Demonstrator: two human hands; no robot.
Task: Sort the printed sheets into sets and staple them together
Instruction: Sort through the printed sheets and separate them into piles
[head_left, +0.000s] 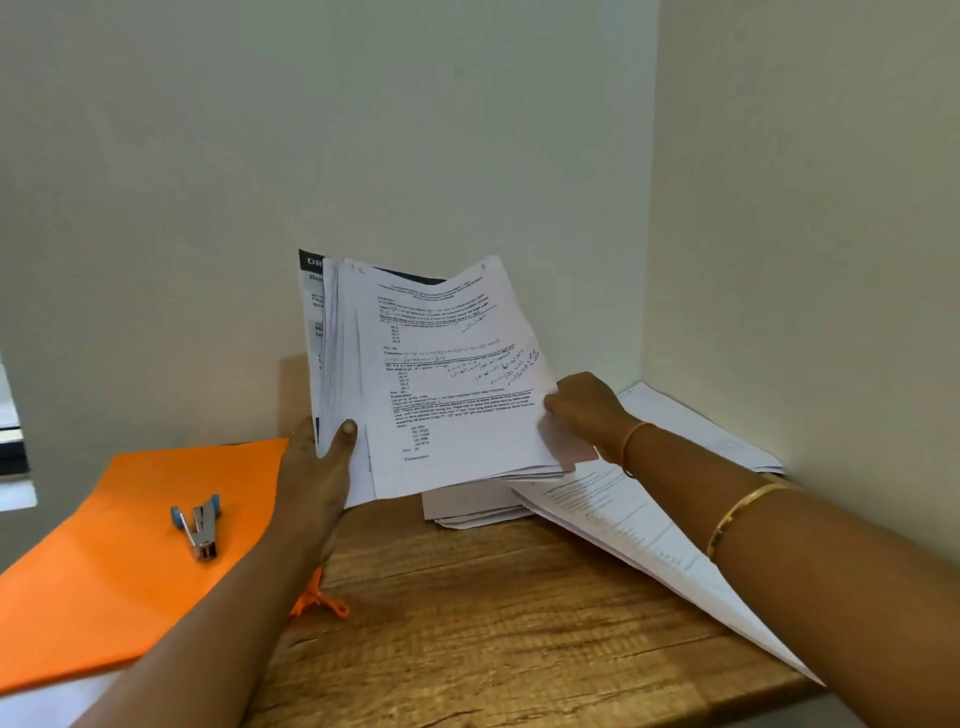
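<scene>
My forearms (831, 571) reach over the table (493, 623). My left hand (317, 467) grips the sheets (441, 374) at their lower left corner, thumb in front. My right hand (582, 410) pinches the front sheet's right edge. The sheets stand tilted, long axis rising toward the wall (363, 156). The stapler (200, 525) lies to the left, nearer my left hand.

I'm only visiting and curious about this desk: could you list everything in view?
held sheets: one bundle, white with black print, raised between both hands
flat sheets: one small stack, white, on the table beneath the bundle
loose sheets: several, white, table's right side
stapler: one, silver and blue, on the folder
folder: one, orange, table's left
table: one, brown wood
left hand: one, grips the bundle's lower left edge
right hand: one, pinches its right edge
</scene>
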